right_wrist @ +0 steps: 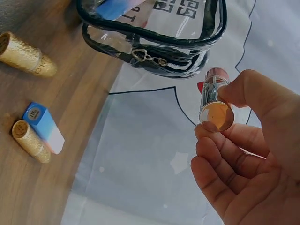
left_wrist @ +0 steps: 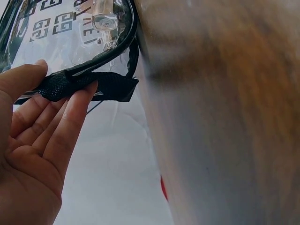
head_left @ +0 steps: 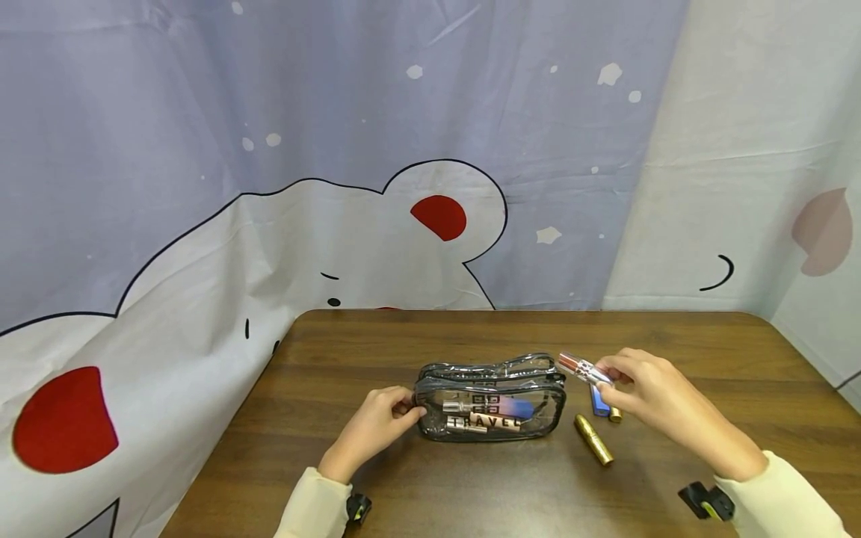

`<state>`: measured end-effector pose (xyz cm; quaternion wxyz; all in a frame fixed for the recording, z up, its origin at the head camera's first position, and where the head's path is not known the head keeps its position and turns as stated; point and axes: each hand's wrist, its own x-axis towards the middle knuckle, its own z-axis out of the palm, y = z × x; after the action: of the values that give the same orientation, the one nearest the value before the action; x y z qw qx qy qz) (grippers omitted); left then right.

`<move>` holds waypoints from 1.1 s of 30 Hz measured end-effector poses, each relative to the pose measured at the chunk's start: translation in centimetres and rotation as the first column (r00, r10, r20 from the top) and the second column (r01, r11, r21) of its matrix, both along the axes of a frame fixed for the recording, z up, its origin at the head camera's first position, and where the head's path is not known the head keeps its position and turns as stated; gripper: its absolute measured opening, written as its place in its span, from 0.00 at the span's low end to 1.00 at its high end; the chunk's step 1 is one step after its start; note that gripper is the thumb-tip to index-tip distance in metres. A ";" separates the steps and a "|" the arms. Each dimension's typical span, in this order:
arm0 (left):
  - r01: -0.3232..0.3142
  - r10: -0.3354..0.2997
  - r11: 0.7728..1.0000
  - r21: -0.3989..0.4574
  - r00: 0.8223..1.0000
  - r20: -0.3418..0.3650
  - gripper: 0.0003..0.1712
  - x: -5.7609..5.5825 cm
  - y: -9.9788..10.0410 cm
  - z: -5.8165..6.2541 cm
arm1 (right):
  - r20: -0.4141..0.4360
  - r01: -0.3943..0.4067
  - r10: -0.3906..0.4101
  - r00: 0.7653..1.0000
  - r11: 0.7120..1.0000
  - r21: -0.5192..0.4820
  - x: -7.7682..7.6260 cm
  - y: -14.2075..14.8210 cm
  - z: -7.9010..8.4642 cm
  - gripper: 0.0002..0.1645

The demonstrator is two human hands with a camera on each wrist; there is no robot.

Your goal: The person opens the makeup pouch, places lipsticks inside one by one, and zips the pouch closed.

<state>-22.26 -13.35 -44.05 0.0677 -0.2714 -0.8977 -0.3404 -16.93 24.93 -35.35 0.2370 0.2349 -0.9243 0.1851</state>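
Note:
A clear travel pouch with black trim (head_left: 489, 438) stands on the table, its zipper pull (right_wrist: 149, 57) showing in the right wrist view. Inside it lie a blue-purple tube (head_left: 515, 407) and several smaller cosmetic tubes. My left hand (head_left: 374, 430) pinches the pouch's left end, thumb in front and fingers behind the black edging (left_wrist: 93, 86). To the right of the pouch, at about its top edge, my right hand (head_left: 655, 390) holds a silver lipstick tube with a reddish end (head_left: 577, 366) between thumb and fingers. The reddish end points toward the pouch.
On the wooden table (head_left: 484, 493), a gold lipstick tube (head_left: 593, 441) lies right of the pouch. A blue-and-pink tube (right_wrist: 43, 126) and another gold tube (right_wrist: 31, 141) lie side by side below my right hand. A printed curtain (head_left: 323, 112) hangs behind the table.

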 end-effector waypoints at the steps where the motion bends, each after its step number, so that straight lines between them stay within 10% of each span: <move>1: 0.000 0.000 1.000 0.001 1.000 0.000 0.07 0.0 0.0 0.0 | -0.001 -0.001 0.001 1.000 1.000 0.004 0.0 -0.1 0.1 0.10; 33: 0.007 -0.007 1.000 -0.002 1.000 0.006 0.07 0.1 -0.1 -0.1 | -0.048 -0.150 0.153 0.987 0.987 0.055 -1.3 -2.9 1.4 0.15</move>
<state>-22.19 -13.40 -44.11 0.0633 -0.2737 -0.8973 -0.3405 -18.25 22.08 -33.98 0.2403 0.3152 -0.9017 0.1726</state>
